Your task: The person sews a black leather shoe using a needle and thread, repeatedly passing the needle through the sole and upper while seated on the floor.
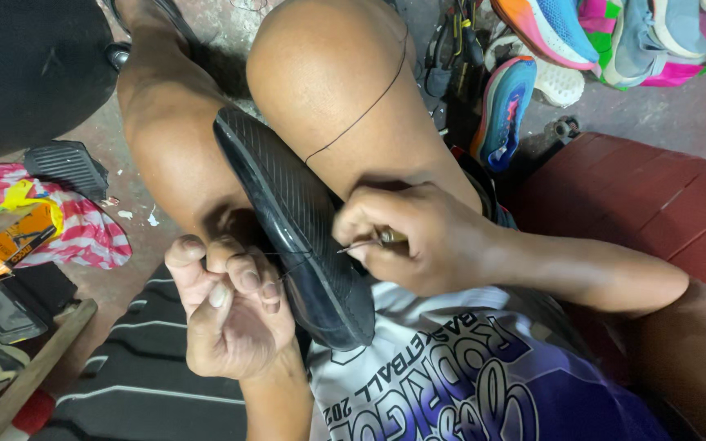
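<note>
Head view: black shoe clamped sole-up between the person's knees. Right hand, fingers closed, grips a metal awl whose tip meets the sole edge. Left hand, fingers curled, pinches a dark thread beside the shoe.

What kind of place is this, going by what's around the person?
Probably a small shoe repair spot. The right hand pushes an awl into a black shoe gripped between the knees, colourful sneakers are piled nearby, and the floor is bare concrete.
</note>
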